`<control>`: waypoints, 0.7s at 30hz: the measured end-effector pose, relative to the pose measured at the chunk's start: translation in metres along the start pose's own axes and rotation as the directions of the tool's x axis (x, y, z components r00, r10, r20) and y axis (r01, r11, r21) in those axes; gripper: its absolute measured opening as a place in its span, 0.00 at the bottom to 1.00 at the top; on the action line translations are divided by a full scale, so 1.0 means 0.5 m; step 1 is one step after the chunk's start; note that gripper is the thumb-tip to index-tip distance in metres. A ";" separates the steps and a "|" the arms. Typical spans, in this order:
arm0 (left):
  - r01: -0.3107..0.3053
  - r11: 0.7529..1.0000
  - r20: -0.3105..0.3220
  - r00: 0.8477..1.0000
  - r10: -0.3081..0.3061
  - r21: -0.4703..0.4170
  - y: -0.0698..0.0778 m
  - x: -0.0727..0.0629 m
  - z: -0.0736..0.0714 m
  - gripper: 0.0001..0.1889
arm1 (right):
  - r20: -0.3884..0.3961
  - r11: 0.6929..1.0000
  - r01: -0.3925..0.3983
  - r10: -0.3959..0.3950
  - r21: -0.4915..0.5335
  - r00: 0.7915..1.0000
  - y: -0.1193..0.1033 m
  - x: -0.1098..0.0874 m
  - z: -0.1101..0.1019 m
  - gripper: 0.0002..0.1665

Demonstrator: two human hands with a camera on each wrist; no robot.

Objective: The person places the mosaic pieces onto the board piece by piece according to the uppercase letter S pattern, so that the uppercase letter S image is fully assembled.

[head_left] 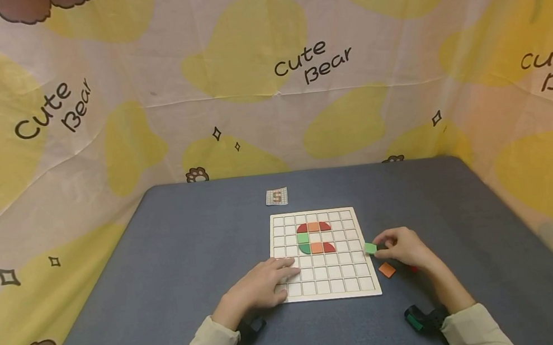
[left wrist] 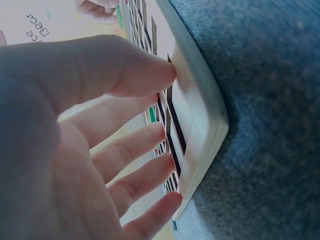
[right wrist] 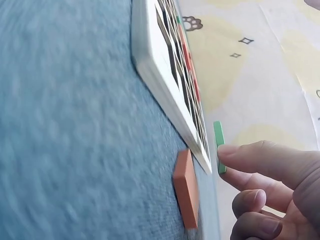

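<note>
My right hand [head_left: 405, 246] pinches a light green square tile [head_left: 370, 248] between thumb and fingers, just over the right edge of the white grid board [head_left: 329, 286]. In the right wrist view the green tile [right wrist: 220, 145] is held on edge, clear of the table. My left hand [head_left: 263, 283] rests with spread, nearly straight fingers on the board's lower left part; the left wrist view shows its fingertips [left wrist: 167, 75] on the board. Red, orange and green tiles sit in the grid's upper middle, including a light green square [head_left: 303, 238] and a red corner piece [head_left: 329, 247].
An orange tile [head_left: 387, 269] lies on the blue table right of the board. A red piece [head_left: 413, 269] shows partly beneath the right wrist. Behind the board lies a small card [head_left: 276, 196] with a coloured grid pattern. A printed cloth [head_left: 264, 55] hangs around the table.
</note>
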State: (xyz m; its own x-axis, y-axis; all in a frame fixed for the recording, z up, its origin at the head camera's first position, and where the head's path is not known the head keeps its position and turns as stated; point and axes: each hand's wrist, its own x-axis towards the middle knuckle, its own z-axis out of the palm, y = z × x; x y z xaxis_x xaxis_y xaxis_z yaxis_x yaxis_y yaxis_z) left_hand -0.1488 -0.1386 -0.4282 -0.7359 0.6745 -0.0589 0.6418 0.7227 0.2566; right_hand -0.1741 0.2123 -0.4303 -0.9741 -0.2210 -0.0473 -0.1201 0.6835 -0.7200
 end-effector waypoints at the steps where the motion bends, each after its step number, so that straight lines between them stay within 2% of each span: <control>1: -0.003 1.000 -0.004 1.000 0.003 0.001 0.000 0.000 0.000 0.26 | 0.005 1.000 0.006 -0.006 0.002 1.000 -0.001 0.000 0.002 0.16; 5: -0.011 1.000 -0.014 1.000 0.010 -0.007 0.001 -0.001 -0.001 0.26 | 0.017 0.999 0.032 -0.032 0.007 0.999 -0.006 0.003 0.011 0.16; 13: -0.008 1.000 -0.004 1.000 0.008 -0.003 0.004 -0.004 -0.002 0.26 | 0.013 1.000 0.000 0.000 0.021 1.000 -0.021 0.011 0.026 0.15; 21: -0.011 1.000 0.002 1.000 0.011 -0.003 0.000 -0.003 -0.004 0.26 | 0.019 0.999 0.021 -0.022 0.024 1.000 -0.041 0.020 0.040 0.13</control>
State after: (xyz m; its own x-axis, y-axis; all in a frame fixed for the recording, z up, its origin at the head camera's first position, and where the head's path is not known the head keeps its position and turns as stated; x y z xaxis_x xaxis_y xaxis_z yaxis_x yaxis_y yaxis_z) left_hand -0.1480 -0.1399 -0.4264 -0.7285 0.6826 -0.0580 0.6491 0.7148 0.2603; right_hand -0.1777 0.1821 -0.4295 -0.9675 -0.2490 -0.0448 -0.1363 0.6620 -0.7370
